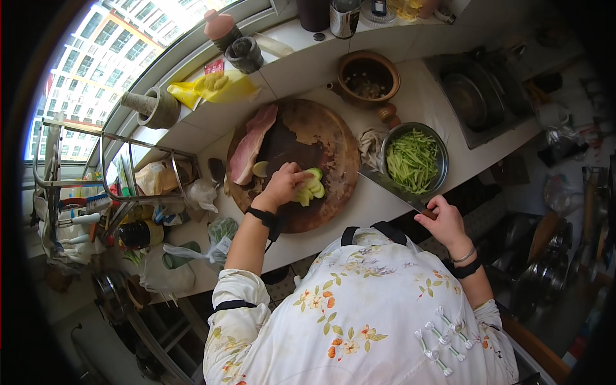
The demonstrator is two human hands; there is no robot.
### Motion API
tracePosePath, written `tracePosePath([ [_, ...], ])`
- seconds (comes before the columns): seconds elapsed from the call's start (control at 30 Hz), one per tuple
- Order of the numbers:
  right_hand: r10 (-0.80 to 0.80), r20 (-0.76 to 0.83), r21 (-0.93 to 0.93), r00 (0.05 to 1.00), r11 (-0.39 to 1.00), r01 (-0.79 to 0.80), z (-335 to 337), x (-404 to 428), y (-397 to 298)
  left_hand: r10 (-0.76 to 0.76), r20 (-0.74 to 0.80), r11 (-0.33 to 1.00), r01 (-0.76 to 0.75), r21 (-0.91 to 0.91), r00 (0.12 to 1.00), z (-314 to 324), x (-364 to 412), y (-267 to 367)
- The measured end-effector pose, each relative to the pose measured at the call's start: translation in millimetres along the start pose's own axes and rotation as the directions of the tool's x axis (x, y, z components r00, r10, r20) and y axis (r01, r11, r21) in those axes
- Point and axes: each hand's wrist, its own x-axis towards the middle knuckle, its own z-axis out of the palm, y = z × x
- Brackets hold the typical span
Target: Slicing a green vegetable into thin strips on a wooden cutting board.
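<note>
My left hand point(288, 184) rests with its fingers on thin pale-green vegetable slices point(314, 185) on a round wooden chopping board point(332, 130). Whether it grips them I cannot tell. A long slab of raw meat point(252, 144) lies at the board's left side, with a small pale-yellow cut piece point(260, 169) beside it. My right hand point(440, 219) is closed around the handle of a cleaver point(391, 188). The blade points up and left, between the board and a metal bowl point(446, 159) of shredded green vegetable point(412, 159).
Behind the board stand a brown clay pot point(395, 79) and a sink point(476, 139) farther right. A cloth point(371, 146) lies between board and bowl. A stone mortar point(166, 111) and yellow bag point(226, 86) sit on the ledge; a metal rack point(137, 197) stands left.
</note>
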Motion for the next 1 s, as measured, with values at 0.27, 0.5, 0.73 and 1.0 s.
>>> tracePosePath([
  [0.27,-0.021,0.030,0.023,0.999,1.000,0.021,3,5,-14,0.097,-0.191,0.992,-0.080,0.095,0.977,27,-24,14],
  [0.5,-0.100,0.201,0.100,0.974,0.992,0.081,27,26,-41,-0.118,-0.408,0.993,0.112,-0.039,0.905,61,-32,21],
  [0.73,-0.104,0.208,0.103,0.973,0.991,0.083,76,37,-49,-0.196,-0.482,0.926,0.324,0.196,0.854,60,-11,62],
  [1.0,-0.051,0.151,0.242,0.987,0.970,0.013,123,34,-36,-0.134,-0.497,0.955,0.245,0.166,0.857,59,-18,42],
])
